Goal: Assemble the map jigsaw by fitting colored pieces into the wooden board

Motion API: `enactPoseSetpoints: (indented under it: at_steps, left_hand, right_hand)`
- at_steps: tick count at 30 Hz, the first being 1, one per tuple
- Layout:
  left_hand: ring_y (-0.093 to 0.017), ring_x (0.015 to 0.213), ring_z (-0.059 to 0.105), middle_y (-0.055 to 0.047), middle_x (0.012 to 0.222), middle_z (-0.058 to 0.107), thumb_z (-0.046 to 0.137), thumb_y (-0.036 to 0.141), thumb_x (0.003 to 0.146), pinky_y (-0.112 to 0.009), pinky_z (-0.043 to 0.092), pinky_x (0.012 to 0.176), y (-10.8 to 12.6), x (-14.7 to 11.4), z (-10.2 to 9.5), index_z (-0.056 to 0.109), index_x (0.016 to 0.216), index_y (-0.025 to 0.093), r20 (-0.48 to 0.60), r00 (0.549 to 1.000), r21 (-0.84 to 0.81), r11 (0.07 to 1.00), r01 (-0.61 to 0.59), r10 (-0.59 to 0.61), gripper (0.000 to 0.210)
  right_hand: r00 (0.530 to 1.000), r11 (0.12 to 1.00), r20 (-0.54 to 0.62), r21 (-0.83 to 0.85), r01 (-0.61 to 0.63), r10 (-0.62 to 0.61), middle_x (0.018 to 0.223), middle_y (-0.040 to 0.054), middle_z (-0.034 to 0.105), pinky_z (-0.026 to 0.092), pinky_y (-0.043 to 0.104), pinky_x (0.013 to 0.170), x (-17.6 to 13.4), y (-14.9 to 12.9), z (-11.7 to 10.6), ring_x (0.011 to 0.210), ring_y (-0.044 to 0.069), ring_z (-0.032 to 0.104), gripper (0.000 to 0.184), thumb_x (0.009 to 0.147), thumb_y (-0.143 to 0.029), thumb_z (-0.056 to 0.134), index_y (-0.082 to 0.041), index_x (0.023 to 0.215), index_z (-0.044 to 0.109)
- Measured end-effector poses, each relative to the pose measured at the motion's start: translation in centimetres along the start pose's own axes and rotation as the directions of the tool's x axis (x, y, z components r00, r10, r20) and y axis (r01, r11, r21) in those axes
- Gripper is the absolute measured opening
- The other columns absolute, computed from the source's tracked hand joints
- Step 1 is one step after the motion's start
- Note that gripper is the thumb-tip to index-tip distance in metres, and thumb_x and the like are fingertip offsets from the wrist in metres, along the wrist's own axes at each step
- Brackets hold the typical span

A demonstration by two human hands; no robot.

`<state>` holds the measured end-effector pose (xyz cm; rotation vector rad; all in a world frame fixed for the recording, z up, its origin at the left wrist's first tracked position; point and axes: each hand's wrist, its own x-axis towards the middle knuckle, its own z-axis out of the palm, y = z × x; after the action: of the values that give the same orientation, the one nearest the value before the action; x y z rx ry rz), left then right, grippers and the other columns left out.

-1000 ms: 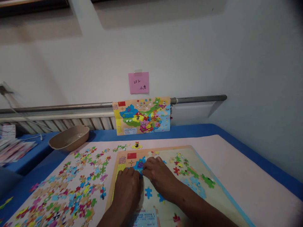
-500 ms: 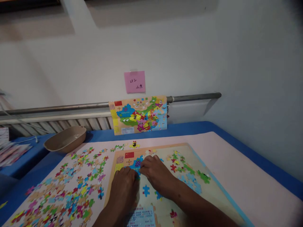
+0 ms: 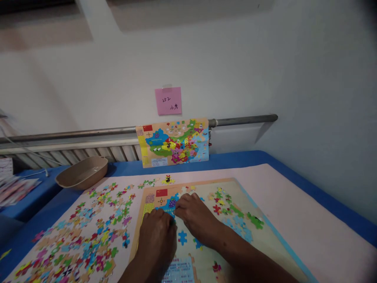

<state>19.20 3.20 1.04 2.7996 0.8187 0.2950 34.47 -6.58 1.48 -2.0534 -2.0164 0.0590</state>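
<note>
Hands (image 3: 196, 218) curled at the blue puzzle section (image 3: 168, 209), I couldn't tell their grip; uneven pressure risked splitting it

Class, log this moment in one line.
left hand: at blue puzzle section | right hand: same section | grip: unclear | many loose pieces: left of board

The left hand (image 3: 156, 234) and right hand (image 3: 197, 216) bend close together at the blue section (image 3: 167, 209) of a partly filled puzzle board (image 3: 259, 232), loose pieces (image 3: 97, 245) scattered leftward, a printed map (image 3: 173, 143) upright behind.
</note>
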Motion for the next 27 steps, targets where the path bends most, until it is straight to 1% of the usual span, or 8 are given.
enactPoseSetpoints:
  at_steps: [3, 8, 14, 19, 22, 25, 27]
  left_hand:
    - [-0.028, 0.096, 0.063, -0.006, 0.090, 0.074, 0.056, 0.019, 0.089, -0.042, 0.034, 0.086, 0.35, 0.21, 0.14, 0.073, 0.077, 0.022, -0.009, 1.000, 0.019, 1.000, 0.019, -0.018, 0.021]
    - [-0.026, 0.090, 0.064, -0.006, 0.086, 0.074, 0.054, 0.014, 0.087, -0.040, 0.033, 0.080, 0.46, 0.36, 0.41, 0.071, 0.073, 0.021, -0.018, 1.000, 0.028, 1.000, 0.008, -0.008, 0.023]
    - [-0.026, 0.090, 0.063, -0.005, 0.084, 0.072, 0.050, 0.013, 0.091, -0.040, 0.032, 0.081, 0.35, 0.39, 0.48, 0.071, 0.073, 0.022, -0.063, 0.998, 0.021, 1.000, -0.004, 0.005, 0.029]
    - [-0.026, 0.093, 0.063, -0.005, 0.087, 0.073, 0.050, 0.012, 0.093, -0.040, 0.033, 0.083, 0.27, 0.40, 0.58, 0.072, 0.076, 0.022, -0.047, 0.999, 0.029, 0.999, -0.018, 0.019, 0.029]
    - [-0.027, 0.094, 0.063, -0.006, 0.088, 0.073, 0.049, 0.013, 0.094, -0.041, 0.033, 0.083, 0.15, 0.43, 0.69, 0.073, 0.079, 0.022, -0.034, 0.999, 0.049, 0.999, -0.019, 0.020, 0.030]
    - [-0.028, 0.095, 0.064, -0.006, 0.089, 0.074, 0.050, 0.015, 0.095, -0.042, 0.034, 0.084, 0.12, 0.47, 0.64, 0.075, 0.082, 0.022, -0.012, 1.000, 0.052, 0.999, -0.011, 0.012, 0.029]
    - [-0.028, 0.097, 0.065, -0.006, 0.093, 0.075, 0.050, 0.017, 0.098, -0.042, 0.036, 0.086, 0.18, 0.48, 0.48, 0.076, 0.086, 0.022, 0.008, 1.000, 0.051, 0.999, -0.007, 0.007, 0.030]
  right_hand:
    - [1.000, 1.000, 0.000, 0.029, -0.001, 0.001, 0.112, 0.0037, 0.069, 0.028, 0.043, 0.088, -0.02, 0.03, 0.02, 0.110, 0.024, 0.052, 0.013, 0.105, -0.017, 0.056, -0.020, 0.096, 0.065]
    - [1.000, 1.000, -0.020, 0.022, 0.020, -0.020, 0.111, 0.0044, 0.069, 0.028, 0.042, 0.086, -0.09, 0.14, 0.22, 0.108, 0.024, 0.052, 0.014, 0.105, -0.015, 0.055, -0.019, 0.096, 0.064]
    - [1.000, 1.000, -0.025, 0.008, 0.014, -0.014, 0.112, 0.0055, 0.070, 0.028, 0.043, 0.088, -0.08, 0.23, 0.45, 0.109, 0.025, 0.052, 0.014, 0.104, -0.013, 0.055, -0.020, 0.098, 0.066]
    - [1.000, 1.000, -0.020, -0.006, 0.016, -0.016, 0.112, 0.0057, 0.070, 0.029, 0.043, 0.086, -0.10, 0.07, 0.23, 0.107, 0.025, 0.052, 0.014, 0.105, -0.014, 0.053, -0.019, 0.098, 0.065]
    - [1.000, 1.000, -0.021, -0.009, 0.015, -0.015, 0.110, 0.0045, 0.069, 0.029, 0.043, 0.088, -0.23, -0.10, 0.00, 0.107, 0.025, 0.052, 0.012, 0.106, -0.017, 0.054, -0.021, 0.102, 0.066]
    - [0.999, 0.999, -0.015, -0.025, 0.032, -0.032, 0.109, 0.0054, 0.069, 0.030, 0.043, 0.087, -0.31, -0.23, -0.07, 0.108, 0.025, 0.053, 0.014, 0.105, -0.017, 0.054, -0.022, 0.107, 0.067]
    - [0.999, 0.998, -0.018, -0.039, 0.040, -0.041, 0.109, 0.0058, 0.068, 0.030, 0.043, 0.086, -0.29, -0.28, 0.11, 0.107, 0.025, 0.053, 0.013, 0.105, -0.018, 0.055, -0.022, 0.107, 0.067]
